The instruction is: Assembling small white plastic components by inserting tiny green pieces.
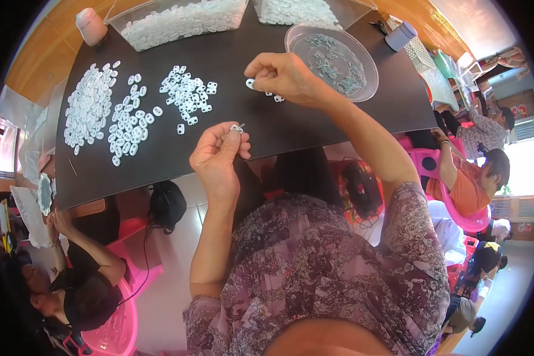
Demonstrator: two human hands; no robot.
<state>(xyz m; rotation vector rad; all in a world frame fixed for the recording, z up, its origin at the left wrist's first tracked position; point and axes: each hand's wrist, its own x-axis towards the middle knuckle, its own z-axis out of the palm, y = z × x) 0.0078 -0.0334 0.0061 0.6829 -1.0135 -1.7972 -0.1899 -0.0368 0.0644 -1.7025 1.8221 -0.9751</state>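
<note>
Two clear plastic bins [121, 37] of small white plastic pieces [181, 26] beyond my fingers, one round clear plastic tray [365, 56] of small grey-green pieces [350, 83] right of them, three white piles [89, 107] left. My left hand [216, 157] pinches one small white fitting [235, 128], thin grey tip pointing right and slightly away; my right hand [288, 77] pinches one white rounded piece [250, 83], long axis unclear.

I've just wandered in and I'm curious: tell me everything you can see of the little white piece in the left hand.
The white piece is small and plastic-looking, with a thin greyish bit sticking out toward the right. The left hand pinches it between thumb and fingers, hiding much of it. It is held up off the dark tabletop, toward its near edge.
</note>
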